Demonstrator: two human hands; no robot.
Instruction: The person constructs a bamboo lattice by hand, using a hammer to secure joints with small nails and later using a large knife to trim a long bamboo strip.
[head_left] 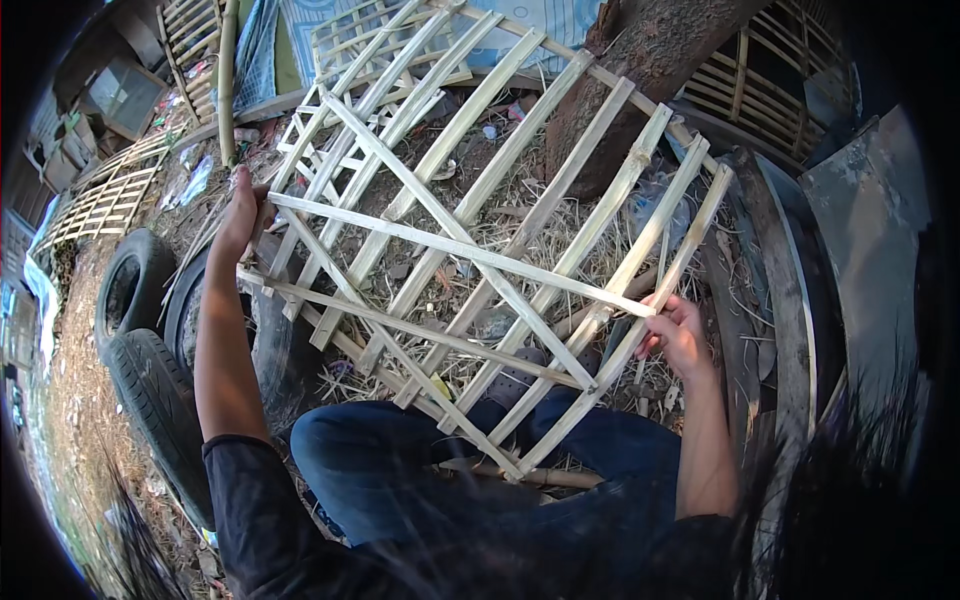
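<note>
A large, pale bamboo lattice (480, 257) slants above the person's jean-clad legs (350, 450), its spaced, faintly knotted slats (574, 167) crossed by narrower diagonal strips (430, 334), the ends jutting unevenly. The right hand (682, 338) pinches its right edge in a closed grip; the left hand (241, 208) meets the left edge, its hidden fingers leaving that grip's closure impossible to tell.

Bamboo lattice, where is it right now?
The bamboo lattice is mid-picture in the head view, between the left hand and right hand, with the tree trunk behind its upper right edge.
</note>
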